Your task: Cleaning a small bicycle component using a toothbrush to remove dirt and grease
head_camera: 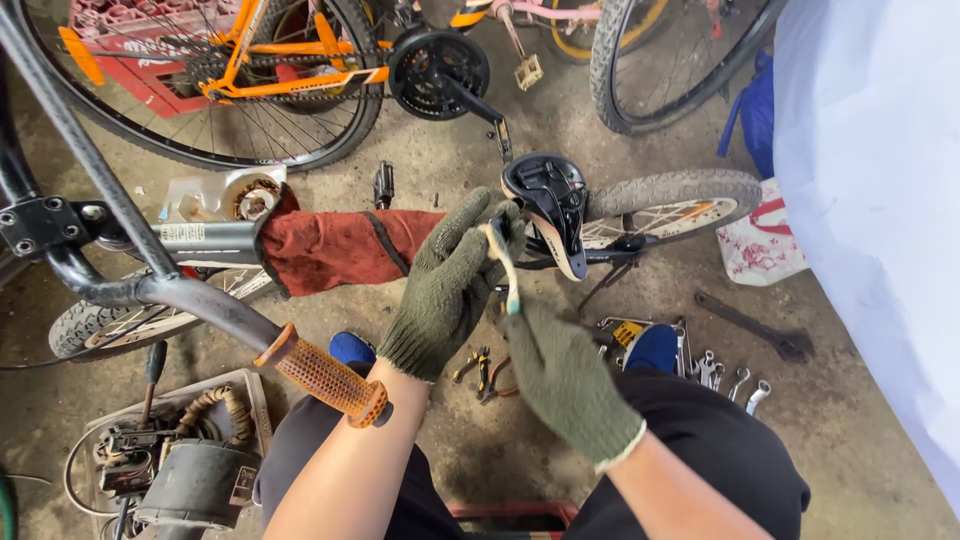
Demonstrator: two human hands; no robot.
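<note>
Both hands wear dark green knit gloves and meet in front of the upturned black saddle (552, 205) of a small bike lying on the concrete floor (860, 430). The left hand (448, 280) is closed, its fingers curled just left of the saddle around the top of a thin pale strip (505, 268). The right hand (566, 378), below the saddle, pinches the strip's lower end between thumb and fingertips. The strip runs between the two hands, slanting down from the saddle's left edge; what it is made of is too small to tell.

Left of the saddle, a red cloth (335, 248) wraps the bike's frame tube. Right of the saddle sits the bike's small wheel (690, 190) with a grey tyre. Below and right of the saddle, spanners (735, 380) lie scattered on the floor, with a long black wrench (750, 322) just beyond them. Directly below the saddle, between the person's knees, lie pliers (485, 372). Far lower left of the saddle, an orange handlebar grip (322, 376) juts toward the left forearm, and beyond it a tray (255, 395) holds a motor-like part and wires. Above the saddle stands an orange bike (260, 60) with a black chainring.
</note>
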